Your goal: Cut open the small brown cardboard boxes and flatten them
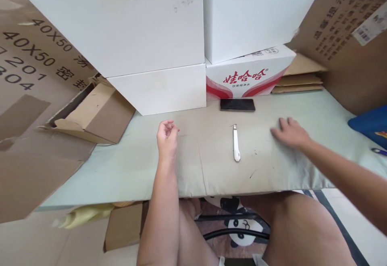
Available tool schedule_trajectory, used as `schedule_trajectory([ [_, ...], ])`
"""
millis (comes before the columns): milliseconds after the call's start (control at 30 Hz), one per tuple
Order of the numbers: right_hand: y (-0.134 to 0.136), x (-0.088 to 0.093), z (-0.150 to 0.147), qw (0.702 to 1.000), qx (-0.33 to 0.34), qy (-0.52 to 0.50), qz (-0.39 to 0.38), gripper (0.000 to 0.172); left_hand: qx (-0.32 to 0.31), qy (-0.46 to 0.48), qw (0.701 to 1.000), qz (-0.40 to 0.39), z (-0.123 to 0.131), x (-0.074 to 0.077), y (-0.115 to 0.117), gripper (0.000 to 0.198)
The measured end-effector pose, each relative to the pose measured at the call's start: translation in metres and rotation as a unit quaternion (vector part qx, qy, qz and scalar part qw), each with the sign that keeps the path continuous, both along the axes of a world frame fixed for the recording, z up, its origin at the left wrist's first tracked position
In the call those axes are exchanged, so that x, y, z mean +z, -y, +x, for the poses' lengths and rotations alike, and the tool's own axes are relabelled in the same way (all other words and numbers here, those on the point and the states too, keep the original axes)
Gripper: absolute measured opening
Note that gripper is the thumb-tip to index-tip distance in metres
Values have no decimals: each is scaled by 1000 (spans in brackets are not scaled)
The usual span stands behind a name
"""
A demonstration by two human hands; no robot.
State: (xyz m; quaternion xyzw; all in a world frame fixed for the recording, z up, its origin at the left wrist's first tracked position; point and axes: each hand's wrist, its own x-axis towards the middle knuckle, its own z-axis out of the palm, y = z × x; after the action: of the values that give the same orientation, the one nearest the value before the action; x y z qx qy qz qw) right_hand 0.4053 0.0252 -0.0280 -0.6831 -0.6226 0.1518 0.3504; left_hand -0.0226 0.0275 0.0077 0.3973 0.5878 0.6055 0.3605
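My left hand is raised over the cloth-covered table, its fingers loosely curled with gaps between them and nothing visible in them. On the right, my right hand is low at the tabletop, palm down with fingers spread, slightly blurred and holding nothing. Between the two hands lies a slim white box cutter, its metal tip pointing away from me; a thin dark bit shows at that tip. Behind it a black smartphone lies flat, close to the printed carton. Neither hand touches the cutter or the phone.
Large white boxes stand along the back beside a red-and-white printed carton. An opened cardboard box sits at left. Folded cardboard is stacked behind my right hand. A blue object and a pen are at far right.
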Motion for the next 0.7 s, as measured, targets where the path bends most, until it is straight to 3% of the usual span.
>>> schedule_trajectory([
  [100,79,-33,-29,988,-34,126,-84,59,2,20,1000,2,-2,4,2,21],
  [167,110,-30,-35,966,-9,216,-138,62,1,37,999,2,-1,7,4,21],
  [233,121,-7,-38,947,27,242,-210,56,2,61,998,8,1,11,9,20],
  [333,111,44,-56,939,88,194,-270,50,21,113,993,28,1,22,19,16],
  [467,77,92,-132,955,193,179,-136,34,51,173,979,90,-14,44,40,14],
  [700,5,103,-345,902,397,170,-31,21,166,224,934,224,-67,73,72,14],
])
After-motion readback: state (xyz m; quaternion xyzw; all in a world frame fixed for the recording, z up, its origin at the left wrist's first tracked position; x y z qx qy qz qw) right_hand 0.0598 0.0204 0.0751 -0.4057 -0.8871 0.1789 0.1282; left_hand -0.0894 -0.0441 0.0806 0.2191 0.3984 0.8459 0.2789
